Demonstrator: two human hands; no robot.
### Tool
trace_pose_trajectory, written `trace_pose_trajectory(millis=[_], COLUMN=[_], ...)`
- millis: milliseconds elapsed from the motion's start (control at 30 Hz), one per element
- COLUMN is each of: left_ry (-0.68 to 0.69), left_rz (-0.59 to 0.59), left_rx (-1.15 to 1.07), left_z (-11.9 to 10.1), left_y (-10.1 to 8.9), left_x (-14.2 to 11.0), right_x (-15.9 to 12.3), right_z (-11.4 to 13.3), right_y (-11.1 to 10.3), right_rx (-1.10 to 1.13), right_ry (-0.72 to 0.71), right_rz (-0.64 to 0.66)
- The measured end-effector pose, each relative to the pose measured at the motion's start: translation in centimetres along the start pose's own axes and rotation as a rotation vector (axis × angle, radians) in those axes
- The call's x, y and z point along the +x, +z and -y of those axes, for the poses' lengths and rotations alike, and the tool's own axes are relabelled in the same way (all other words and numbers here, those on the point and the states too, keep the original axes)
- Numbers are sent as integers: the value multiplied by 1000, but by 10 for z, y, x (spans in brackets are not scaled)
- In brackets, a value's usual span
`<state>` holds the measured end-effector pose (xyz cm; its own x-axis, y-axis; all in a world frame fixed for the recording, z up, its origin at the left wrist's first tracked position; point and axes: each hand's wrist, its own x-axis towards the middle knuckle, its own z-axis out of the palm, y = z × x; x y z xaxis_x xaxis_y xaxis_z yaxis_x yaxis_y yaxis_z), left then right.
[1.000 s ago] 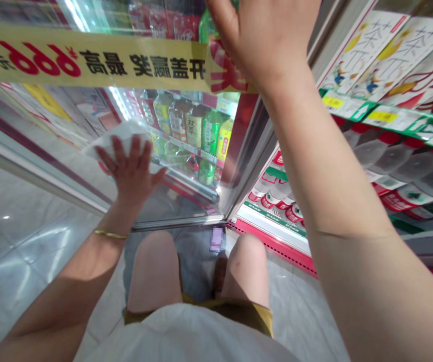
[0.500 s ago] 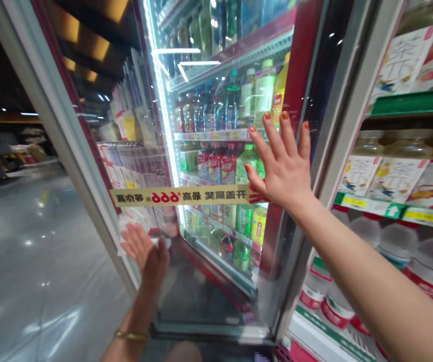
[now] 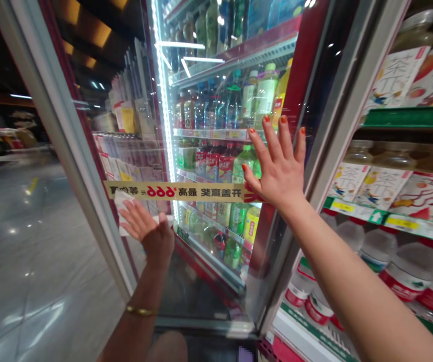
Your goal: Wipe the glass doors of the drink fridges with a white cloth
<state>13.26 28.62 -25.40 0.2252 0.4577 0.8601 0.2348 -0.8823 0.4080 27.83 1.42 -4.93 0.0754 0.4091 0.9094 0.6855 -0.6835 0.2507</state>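
Note:
My left hand (image 3: 149,232), with a gold bracelet at the wrist, presses a white cloth (image 3: 120,201) against the glass door (image 3: 194,281). Its fingers lie nearly flat over the cloth, whose edges stick out around them. The cloth overlaps the left end of a yellow strip (image 3: 216,192) with mirrored red and black characters. Higher up on the right, my right hand (image 3: 280,168) rests palm-down on the glass, fingers spread and holding nothing. Its thumb side is close to the right end of the strip.
Behind the glass, lit shelves hold several drink bottles (image 3: 226,163). On the right, beside the door frame (image 3: 337,100), shelves carry jars with white labels (image 3: 384,178) and large clear bottles (image 3: 408,266). Shiny grey floor (image 3: 43,226) stretches away on the left.
My left hand has moved slightly up the glass with the white cloth, which now covers the strip's left end. My right hand stays spread on the glass. The view has shifted a little.

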Motion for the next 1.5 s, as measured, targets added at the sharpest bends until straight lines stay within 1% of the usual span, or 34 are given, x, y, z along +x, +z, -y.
trace_pose_trajectory(millis=[67, 133, 167, 200, 233, 267, 300, 367, 433, 467, 500, 567, 600, 633, 667, 700, 733, 767, 833, 867, 900, 933, 967, 1000, 1067, 1133, 1167, 1200, 1233, 1333, 1367, 1400, 1433, 1500], left_ry=[78, 305, 398, 461, 480, 472, 425, 232, 3, -31, -1, 257, 409, 541, 607, 614, 569, 494, 332, 263, 212, 204, 245, 347, 703, 1065, 1167, 1195, 1153, 906, 896, 959, 1091, 1436], left_rz=[38, 185, 237, 263, 252, 216, 168, 68, 15, 11, 34, 148, 219, 275, 292, 269, 219, 155, 33, -9, -25, -28, -25, -8, 71, 152, 166, 158, 123, 26, 26, 45, 90, 205], left_rx=[-5, -32, -45, -52, -53, -45, -25, 29, 76, 91, 103, 117, 122, 119, 117, 120, 128, 140, 156, 149, 138, 129, 125, 123, 124, 126, 134, 145, 154, 145, 134, 121, 113, 102], left_z=[-36, -66, -73, -72, -65, -53, -39, -19, -23, -34, -47, -70, -75, -73, -64, -50, -33, -17, 1, -1, -9, -24, -41, -60, -93, -114, -121, -129, -136, -167, -178, -187, -194, -203], left_y=[12, 22, 24, 24, 20, 15, 8, -5, -13, -14, -12, -6, -3, -2, -4, -8, -16, -25, -45, -54, -59, -62, -61, -58, -51, -47, -48, -49, -51, -50, -45, -40, -34, -26], left_x=[-2, -28, -44, -58, -65, -65, -56, -18, 24, 39, 46, 41, 31, 21, 15, 14, 22, 38, 85, 111, 133, 150, 161, 167, 169, 174, 181, 191, 202, 222, 220, 215, 208, 197], right_x=[0, 1, 1, 1, 0, 0, -1, -2, -3, -3, -3, -1, -1, -1, -4, -9, -16, -25, -48, -60, -71, -81, -89, -97, -112, -127, -135, -142, -148, -157, -159, -159, -160, -161], right_z=[0, 0, 0, 0, 0, 0, 0, 0, -2, -2, -4, -5, -5, -5, -3, 0, 5, 11, 26, 34, 41, 47, 51, 54, 59, 63, 65, 68, 70, 73, 73, 72, 71, 69], right_y=[-1, -1, -1, -1, 0, 1, 2, 3, 5, 5, 6, 6, 7, 7, 7, 8, 10, 12, 19, 23, 27, 31, 35, 37, 41, 45, 46, 48, 49, 52, 52, 53, 53, 53], right_rx=[1, -6, -14, -24, -35, -45, -51, -53, -48, -47, -47, -55, -62, -71, -82, -92, -100, -104, -99, -92, -81, -69, -55, -41, -17, 4, 15, 27, 39, 76, 90, 104, 119, 152], right_ry=[3, 1, 0, -2, -4, -9, -17, -43, -68, -76, -81, -84, -85, -86, -82, -72, -57, -42, -18, -11, -4, 5, 17, 34, 79, 113, 121, 123, 120, 118, 122, 128, 139, 168], right_rz=[11, 19, 18, 12, 4, -6, -16, -31, -46, -56, -67, -91, -103, -116, -128, -137, -143, -146, -151, -158, -168, -180, -194, -207, -231, -258, -266, -270, -278, -331, -364, -401, -438, -500])
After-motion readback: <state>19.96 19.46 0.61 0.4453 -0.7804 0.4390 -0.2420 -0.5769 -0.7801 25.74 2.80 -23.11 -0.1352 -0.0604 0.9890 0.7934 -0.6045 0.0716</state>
